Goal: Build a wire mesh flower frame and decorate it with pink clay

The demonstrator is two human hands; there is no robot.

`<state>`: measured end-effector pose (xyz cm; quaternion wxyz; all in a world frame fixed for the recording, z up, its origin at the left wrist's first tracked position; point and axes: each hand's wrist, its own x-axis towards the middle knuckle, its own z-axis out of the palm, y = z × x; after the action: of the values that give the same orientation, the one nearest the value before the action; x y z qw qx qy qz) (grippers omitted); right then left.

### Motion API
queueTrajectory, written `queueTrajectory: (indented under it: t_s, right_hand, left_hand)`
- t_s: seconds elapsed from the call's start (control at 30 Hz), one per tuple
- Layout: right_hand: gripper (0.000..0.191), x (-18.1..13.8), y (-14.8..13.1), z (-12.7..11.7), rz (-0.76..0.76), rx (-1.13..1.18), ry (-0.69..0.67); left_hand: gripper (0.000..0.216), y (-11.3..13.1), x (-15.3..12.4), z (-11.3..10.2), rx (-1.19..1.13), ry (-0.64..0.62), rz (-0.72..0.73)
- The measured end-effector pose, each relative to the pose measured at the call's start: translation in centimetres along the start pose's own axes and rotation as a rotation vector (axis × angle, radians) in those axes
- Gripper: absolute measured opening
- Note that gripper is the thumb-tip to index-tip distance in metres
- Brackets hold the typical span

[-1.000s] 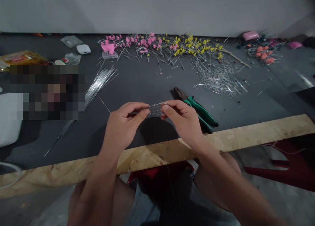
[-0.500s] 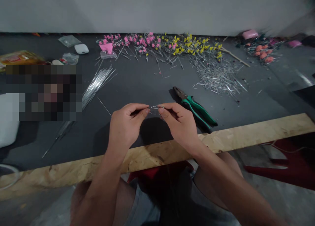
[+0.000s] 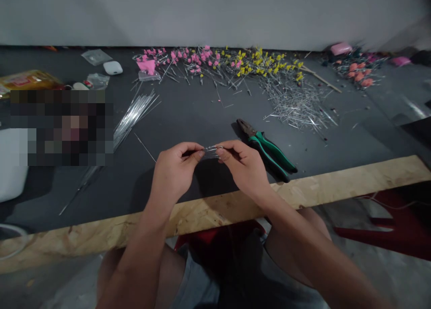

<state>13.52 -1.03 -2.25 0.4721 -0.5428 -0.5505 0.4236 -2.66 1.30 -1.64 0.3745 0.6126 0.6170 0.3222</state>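
Between my two hands, low over the dark tabletop, some thin silvery wire [image 3: 210,149] is stretched, partly twisted along its upper strand. My left hand [image 3: 177,167] pinches one end of it between thumb and forefinger. The other end sits in the thumb-and-finger pinch of my right hand [image 3: 244,167]. My fingertips hide both ends. Just right of my right hand lie green-and-black pliers [image 3: 269,152], jaws toward the back left. A loose straight wire [image 3: 144,146] rests by my left hand.
Left of my hands lies a bundle of straight wires [image 3: 134,114]. Pink-tipped stems [image 3: 195,58] and yellow-tipped stems [image 3: 259,62] line the back, with a pile of short wires [image 3: 299,105] before them. Orange pieces [image 3: 360,73] sit at the right. A wooden edge strip [image 3: 208,212] runs along the front.
My left hand has shifted very slightly to the right, and the wire's strands sit at a slightly different angle. Both pinches hold; the pliers have not moved.
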Motion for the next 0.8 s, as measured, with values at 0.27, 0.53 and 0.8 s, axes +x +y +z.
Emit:
queueTrajectory:
  t_s: [0.27,0.53,0.8]
  right_hand:
    - [0.015,0.12,-0.13,-0.18,0.021,-0.029,-0.023]
    - [0.014,0.10,-0.46,-0.65,0.060,0.017,-0.049]
    - [0.013,-0.09,-0.77,-0.80,0.056,0.045,-0.046]
  left_hand:
    - [0.015,-0.03,0.08,-0.14,0.084,-0.058,0.001]
    - [0.013,0.45,-0.12,-0.32,-0.005,-0.125,-0.029]
    - [0.016,0.13,-0.47,-0.27,-0.141,-0.069,-0.013]
